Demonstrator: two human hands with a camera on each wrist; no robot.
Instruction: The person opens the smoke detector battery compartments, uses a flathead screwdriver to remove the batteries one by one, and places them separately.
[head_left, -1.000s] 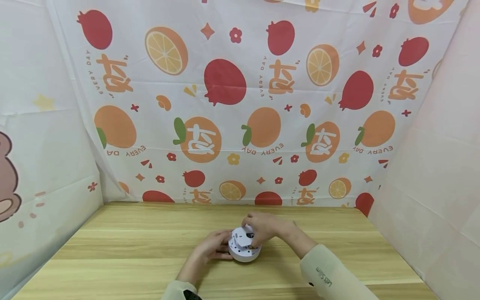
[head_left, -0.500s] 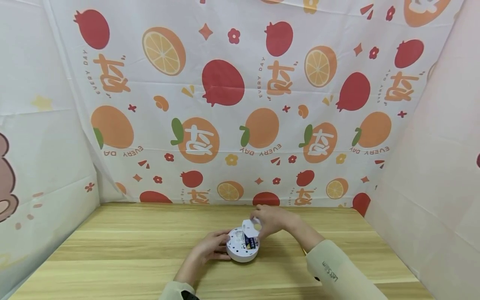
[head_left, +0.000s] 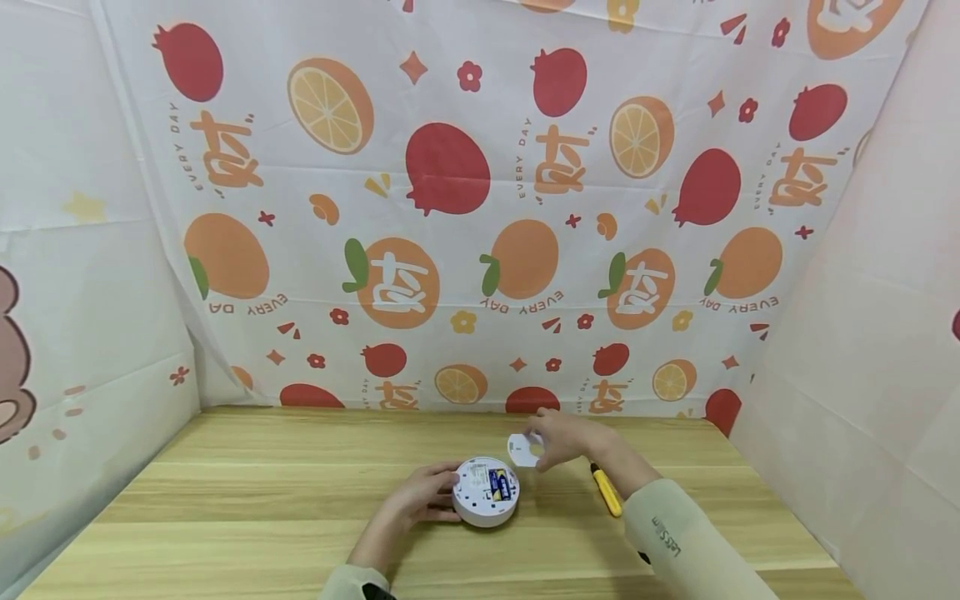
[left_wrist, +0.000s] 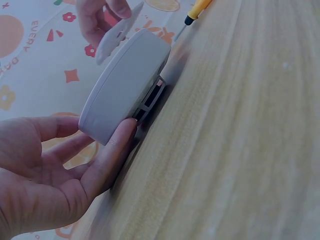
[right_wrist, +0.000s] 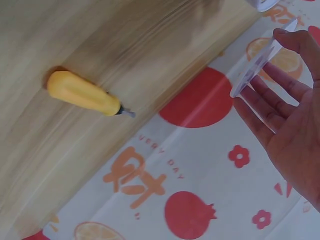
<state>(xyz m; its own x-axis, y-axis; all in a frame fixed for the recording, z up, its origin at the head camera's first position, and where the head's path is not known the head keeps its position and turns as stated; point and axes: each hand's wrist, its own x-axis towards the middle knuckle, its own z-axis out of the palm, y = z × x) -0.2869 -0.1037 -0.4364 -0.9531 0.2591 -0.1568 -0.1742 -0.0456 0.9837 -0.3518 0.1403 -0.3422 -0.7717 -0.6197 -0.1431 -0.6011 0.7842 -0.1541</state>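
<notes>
A round white device [head_left: 468,505], like a smoke alarm, lies on the wooden table with its battery side up. Blue-and-yellow batteries [head_left: 500,485] show in its uncovered compartment. My left hand [head_left: 416,498] grips the device's left side, thumb and fingers against its rim, also visible in the left wrist view. Just beyond the device, my right hand [head_left: 562,437] pinches a thin white battery cover [head_left: 521,451] with a rounded cut-out. In the right wrist view the cover [right_wrist: 252,70] sits between thumb and fingertips, tilted and apart from the device.
A yellow-handled screwdriver [head_left: 606,492] lies on the table [head_left: 300,492] to the right, beside the right forearm. Fruit-printed cloth [head_left: 465,250] hangs along the table's back edge, and pale cloth [head_left: 847,333] stands at the sides.
My right hand has lifted the battery cover off the device and carried it back and to the right, baring the batteries. The screwdriver has come into sight. My left hand stays put.
</notes>
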